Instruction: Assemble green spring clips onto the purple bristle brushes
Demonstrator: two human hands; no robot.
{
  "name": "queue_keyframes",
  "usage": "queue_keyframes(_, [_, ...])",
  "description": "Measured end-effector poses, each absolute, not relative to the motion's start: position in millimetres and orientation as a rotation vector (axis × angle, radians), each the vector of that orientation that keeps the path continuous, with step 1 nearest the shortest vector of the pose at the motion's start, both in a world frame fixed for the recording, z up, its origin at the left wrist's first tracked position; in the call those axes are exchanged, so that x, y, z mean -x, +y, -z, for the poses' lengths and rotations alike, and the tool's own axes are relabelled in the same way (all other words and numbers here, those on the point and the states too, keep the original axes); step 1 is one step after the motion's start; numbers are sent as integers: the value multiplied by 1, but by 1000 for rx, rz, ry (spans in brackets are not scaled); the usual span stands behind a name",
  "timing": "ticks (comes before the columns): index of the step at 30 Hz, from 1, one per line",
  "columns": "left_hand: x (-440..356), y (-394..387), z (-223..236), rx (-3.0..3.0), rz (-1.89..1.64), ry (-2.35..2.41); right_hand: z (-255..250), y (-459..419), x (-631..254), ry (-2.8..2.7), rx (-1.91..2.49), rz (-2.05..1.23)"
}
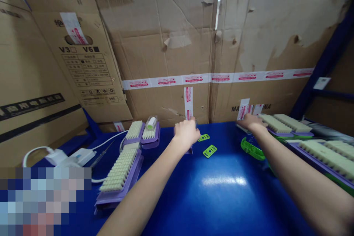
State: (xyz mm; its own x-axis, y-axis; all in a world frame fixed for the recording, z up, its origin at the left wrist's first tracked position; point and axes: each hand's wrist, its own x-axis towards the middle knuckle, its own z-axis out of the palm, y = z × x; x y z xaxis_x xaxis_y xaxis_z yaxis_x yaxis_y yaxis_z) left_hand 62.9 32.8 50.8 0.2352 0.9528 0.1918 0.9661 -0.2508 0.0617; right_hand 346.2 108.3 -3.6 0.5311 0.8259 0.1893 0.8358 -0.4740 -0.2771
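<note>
I am looking down at a shiny blue table (221,191) with big cardboard boxes (166,44) standing behind it. My left hand (186,132) is reaching far out to the back of the table. It is curling down over a small purple piece (189,151), and only a little purple edge is showing under it. I cannot tell if the fingers are really gripping it or just resting on top.

My right hand (252,121) is reaching out to the right side. It is lying flat with the fingers stretched forward, touching the near end of a purple tray of pale brushes (284,124). It is not wrapping around anything that I can see.

Two little green flat pieces (209,151) are lying on the table between my hands, close to the left one. A green curved part (251,150) is sitting just beside my right arm.

More purple trays with pale bristles (121,171) are lying on the left side. A white charger and its cord (69,156) are sitting near them.
</note>
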Motion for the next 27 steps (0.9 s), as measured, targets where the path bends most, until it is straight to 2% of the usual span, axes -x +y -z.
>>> queue_keyframes(2, [-63,34,-51,2410,308,-1900,-8,101,-325,-1309,2460,136])
queue_keyframes(5, [-62,37,-51,2412,337,-1935,-16,92,-290,-1427,2270,355])
queue_keyframes(12, [-57,43,-55,2402,336,-1956,17,81,-237,-1817,1791,753])
queue_keyframes(16, [-60,52,-58,2396,264,-1899,30,79,-234,-1965,1682,822])
queue_keyframes(23, [-89,81,-60,2483,-82,-1840,35,75,-244,-2052,1710,767])
queue_keyframes(27, [-103,90,-54,2479,-102,-1845,37,74,-242,-2082,1686,742])
